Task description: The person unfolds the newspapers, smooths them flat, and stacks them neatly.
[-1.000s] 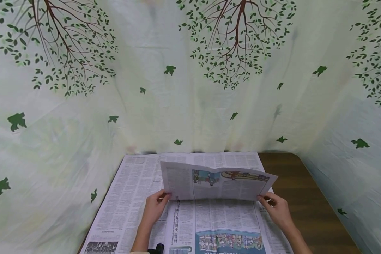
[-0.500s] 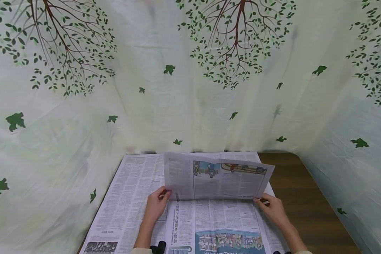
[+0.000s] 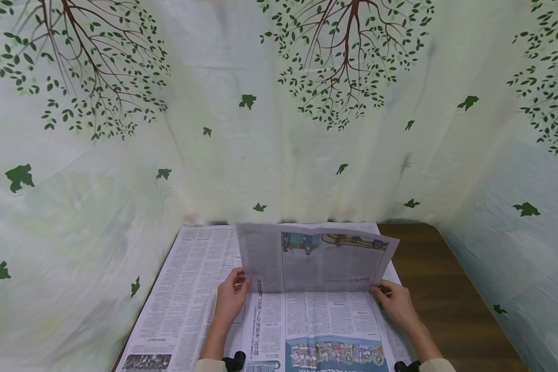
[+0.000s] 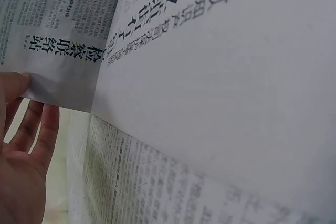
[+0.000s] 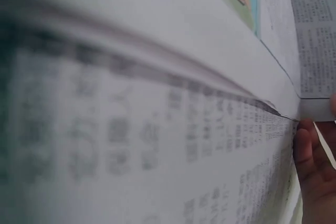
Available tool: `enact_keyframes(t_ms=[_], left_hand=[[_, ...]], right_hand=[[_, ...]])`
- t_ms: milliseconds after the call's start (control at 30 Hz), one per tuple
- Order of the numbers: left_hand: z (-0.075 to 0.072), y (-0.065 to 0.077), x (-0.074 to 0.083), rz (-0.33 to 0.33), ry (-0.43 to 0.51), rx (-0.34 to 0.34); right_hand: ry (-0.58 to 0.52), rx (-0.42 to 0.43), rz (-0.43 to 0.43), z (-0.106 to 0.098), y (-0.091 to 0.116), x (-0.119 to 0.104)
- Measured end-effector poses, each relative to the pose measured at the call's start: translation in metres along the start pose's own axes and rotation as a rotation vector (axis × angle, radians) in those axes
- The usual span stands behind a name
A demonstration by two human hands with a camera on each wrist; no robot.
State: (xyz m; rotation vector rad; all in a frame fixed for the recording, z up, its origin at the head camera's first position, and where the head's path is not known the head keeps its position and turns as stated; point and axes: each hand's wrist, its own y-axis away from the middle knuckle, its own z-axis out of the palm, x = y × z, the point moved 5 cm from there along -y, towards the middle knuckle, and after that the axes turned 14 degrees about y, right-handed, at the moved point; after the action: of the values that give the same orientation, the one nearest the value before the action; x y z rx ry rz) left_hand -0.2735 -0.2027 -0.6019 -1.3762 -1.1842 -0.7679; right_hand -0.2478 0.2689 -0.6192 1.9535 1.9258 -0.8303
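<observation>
A newspaper (image 3: 327,315) lies in front of me, its far half raised as an upright flap (image 3: 307,266) with coloured pictures near the top. At the flap's lower left edge, my left hand (image 3: 230,299) pinches the paper between thumb and fingers. My right hand (image 3: 397,305) pinches the lower right edge the same way. In the left wrist view, the left thumb (image 4: 14,85) lies on the printed side, with the other fingers behind the sheet. The right wrist view shows the right hand (image 5: 315,177) at the sheet's edge, partly cut off by the frame.
More newspaper sheets (image 3: 181,289) are spread beneath, covering most of the table. Bare brown wood (image 3: 451,294) shows along the right side. A pale curtain (image 3: 302,170) printed with trees and leaves hangs behind and at both sides. Dark wrist devices (image 3: 234,360) sit by the sleeves.
The flap has risen more upright, its top edge now higher in view. Both hands have shifted slightly away from me, the right one also a little to the left, still pinching the edges.
</observation>
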Motion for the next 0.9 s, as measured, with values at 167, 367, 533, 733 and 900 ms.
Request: enact_keyframes(t_ms=[167, 367, 533, 733, 900], left_hand=[[-0.001, 0.000, -0.004, -0.006, -0.039, 0.034], [0.000, -0.001, -0.006, 0.022, -0.090, 0.058], [0.002, -0.004, -0.006, 0.020, -0.099, 0.061], [0.002, -0.006, -0.009, 0.015, -0.049, 0.052], [0.003, -0.005, -0.016, -0.044, -0.047, 0.006]], right_hand=[[0.030, -0.031, 0.027, 0.003, -0.001, 0.000], [0.032, -0.001, 0.032, 0.005, 0.001, 0.001], [0.033, 0.014, 0.056, 0.006, 0.001, 0.002], [0.044, 0.020, 0.066, 0.008, 0.000, 0.003], [0.054, -0.001, 0.076, 0.009, -0.001, 0.005]])
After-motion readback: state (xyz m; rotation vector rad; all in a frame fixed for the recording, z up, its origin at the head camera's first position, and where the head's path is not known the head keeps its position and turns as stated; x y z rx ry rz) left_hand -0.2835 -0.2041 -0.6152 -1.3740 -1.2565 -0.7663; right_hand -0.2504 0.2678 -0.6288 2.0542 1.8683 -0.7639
